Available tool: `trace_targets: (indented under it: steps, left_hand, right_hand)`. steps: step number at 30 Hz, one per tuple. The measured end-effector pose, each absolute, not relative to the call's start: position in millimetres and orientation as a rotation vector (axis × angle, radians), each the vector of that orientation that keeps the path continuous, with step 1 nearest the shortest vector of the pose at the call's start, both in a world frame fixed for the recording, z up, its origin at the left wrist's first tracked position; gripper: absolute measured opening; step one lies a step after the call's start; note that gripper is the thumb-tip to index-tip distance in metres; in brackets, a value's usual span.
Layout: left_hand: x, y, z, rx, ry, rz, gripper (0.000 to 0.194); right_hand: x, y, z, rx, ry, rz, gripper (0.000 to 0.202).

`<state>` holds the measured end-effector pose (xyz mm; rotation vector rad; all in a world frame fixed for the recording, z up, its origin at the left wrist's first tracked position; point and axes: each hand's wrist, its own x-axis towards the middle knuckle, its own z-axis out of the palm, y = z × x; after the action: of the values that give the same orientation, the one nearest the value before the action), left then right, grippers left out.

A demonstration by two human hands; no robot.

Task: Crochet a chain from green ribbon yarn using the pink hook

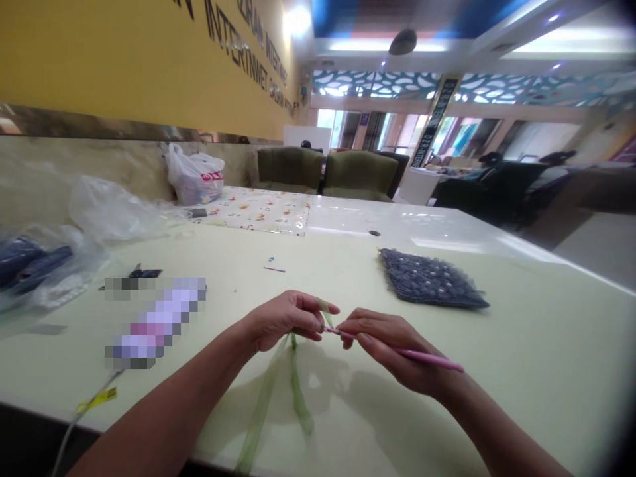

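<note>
Above the middle of the pale table, my left hand (288,318) pinches a sheer green ribbon (262,404), with its forefinger stretched out and a strand running over it. Two green lengths hang below that hand, one wide and flat, the other narrower and bunched. My right hand (385,338) is closed round a pink crochet hook (430,358), whose handle end points to the right. The hook's tip meets the ribbon at my left fingertips; the exact loop there is too small to make out.
A dark grey beaded knitted piece (430,278) lies on the table (536,344) at the right. At the left are a blurred-out purple object (161,321) with a cable, plastic bags (106,209) and a white carrier bag (196,175). Green chairs (358,173) stand beyond.
</note>
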<state>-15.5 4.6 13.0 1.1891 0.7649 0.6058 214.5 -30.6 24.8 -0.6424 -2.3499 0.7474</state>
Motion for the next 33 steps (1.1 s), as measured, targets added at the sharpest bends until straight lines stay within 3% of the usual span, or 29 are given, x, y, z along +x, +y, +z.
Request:
trace_targets:
  steps: [17,33]
  left_hand:
    - [-5,-2,15,1.387,0.971,0.768,0.031]
    - [1,-3,8,1.526,1.162,0.835,0.044]
  right_hand:
    - [210,-29,17,-0.77,-2.396,0.564,0.027]
    - [203,-30,3,-0.859,-2.406,0.371,0.024]
